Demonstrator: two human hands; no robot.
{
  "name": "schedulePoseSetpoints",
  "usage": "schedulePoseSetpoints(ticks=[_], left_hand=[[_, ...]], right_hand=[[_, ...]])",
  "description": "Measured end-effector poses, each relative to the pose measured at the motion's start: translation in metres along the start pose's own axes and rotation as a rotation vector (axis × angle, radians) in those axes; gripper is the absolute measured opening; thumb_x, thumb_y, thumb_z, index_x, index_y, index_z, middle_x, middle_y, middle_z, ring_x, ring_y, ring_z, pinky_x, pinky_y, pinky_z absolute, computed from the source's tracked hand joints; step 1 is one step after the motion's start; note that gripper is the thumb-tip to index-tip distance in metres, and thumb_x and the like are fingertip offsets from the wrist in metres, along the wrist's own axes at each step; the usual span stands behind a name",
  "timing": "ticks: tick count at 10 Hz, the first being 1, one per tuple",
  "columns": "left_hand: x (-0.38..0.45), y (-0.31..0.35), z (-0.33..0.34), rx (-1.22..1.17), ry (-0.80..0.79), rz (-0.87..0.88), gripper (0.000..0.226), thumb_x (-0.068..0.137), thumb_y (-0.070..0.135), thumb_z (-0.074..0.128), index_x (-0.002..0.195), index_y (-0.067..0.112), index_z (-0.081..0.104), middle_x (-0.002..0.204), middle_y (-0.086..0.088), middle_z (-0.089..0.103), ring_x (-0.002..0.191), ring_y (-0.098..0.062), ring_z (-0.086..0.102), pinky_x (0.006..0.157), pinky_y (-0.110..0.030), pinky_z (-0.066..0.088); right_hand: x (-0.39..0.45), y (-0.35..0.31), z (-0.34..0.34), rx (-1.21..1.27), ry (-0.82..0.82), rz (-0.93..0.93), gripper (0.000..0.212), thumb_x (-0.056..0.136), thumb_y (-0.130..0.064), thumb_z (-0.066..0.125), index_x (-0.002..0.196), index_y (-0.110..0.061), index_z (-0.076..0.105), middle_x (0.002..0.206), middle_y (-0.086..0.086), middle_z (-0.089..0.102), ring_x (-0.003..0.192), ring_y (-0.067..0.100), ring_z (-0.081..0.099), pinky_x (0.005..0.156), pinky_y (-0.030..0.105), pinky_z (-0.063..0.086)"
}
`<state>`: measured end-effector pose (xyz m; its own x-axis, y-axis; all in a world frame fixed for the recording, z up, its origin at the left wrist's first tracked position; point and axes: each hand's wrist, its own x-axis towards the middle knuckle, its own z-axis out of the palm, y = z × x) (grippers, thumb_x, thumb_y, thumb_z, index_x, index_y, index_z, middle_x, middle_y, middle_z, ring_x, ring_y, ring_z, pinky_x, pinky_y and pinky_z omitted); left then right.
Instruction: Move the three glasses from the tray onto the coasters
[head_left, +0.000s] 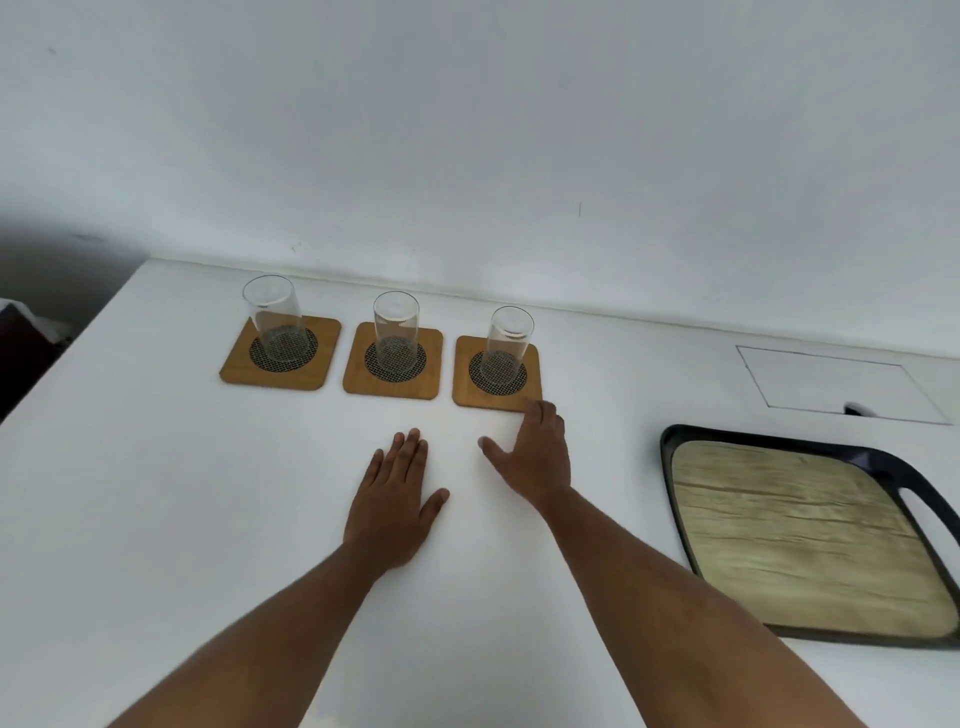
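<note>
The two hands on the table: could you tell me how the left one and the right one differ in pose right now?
The left hand lies flat on the white table, fingers together, clear of the coasters. The right hand reaches farther forward, its thumb spread wide and its fingertips at the near edge of the rightmost coaster. Both are open and hold nothing.

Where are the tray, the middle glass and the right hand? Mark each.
tray (675, 525): head view, on its dark left rim.
middle glass (396, 332): head view, on its clear side wall.
right hand (535, 457): head view, on the back of the hand.
</note>
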<state>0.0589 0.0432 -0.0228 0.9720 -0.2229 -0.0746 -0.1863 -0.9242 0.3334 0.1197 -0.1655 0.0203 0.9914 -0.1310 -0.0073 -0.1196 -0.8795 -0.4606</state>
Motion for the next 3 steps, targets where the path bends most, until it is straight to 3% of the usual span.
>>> schedulePoseSetpoints(ticks=[1,2,3], left_hand=[[-0.001,-0.002,-0.005,0.011,-0.076,0.027,0.105,0.082,0.079,-0.010,0.161,0.012,0.003,0.171,-0.006,-0.003,0.156,-0.021,-0.007,0.123,-0.035,-0.004],[0.009,-0.001,-0.017,-0.017,-0.187,0.028,0.124,0.065,0.084,-0.029,0.161,0.011,0.003,0.171,-0.006,-0.003,0.156,-0.021,-0.009,0.123,-0.036,-0.004],[-0.028,-0.002,-0.059,0.090,-0.060,0.025,0.127,0.062,0.085,-0.031,0.161,0.011,0.001,0.171,-0.006,-0.006,0.156,-0.021,-0.011,0.122,-0.037,-0.005]], right_hand=[[-0.023,0.016,0.004,-0.076,-0.153,-0.055,0.105,0.087,-0.073,0.061,0.163,-0.014,0.020,0.172,0.014,0.023,0.159,0.036,0.020,0.126,0.049,0.027],[-0.024,0.019,0.008,-0.196,-0.244,-0.084,0.106,0.088,-0.082,0.044,0.167,-0.022,0.007,0.178,0.008,0.004,0.164,0.032,0.001,0.130,0.052,0.011],[-0.058,-0.016,-0.017,-0.256,-0.164,-0.209,0.104,0.091,-0.082,0.036,0.168,-0.023,-0.001,0.177,0.008,-0.007,0.163,0.032,-0.008,0.130,0.054,0.005]])
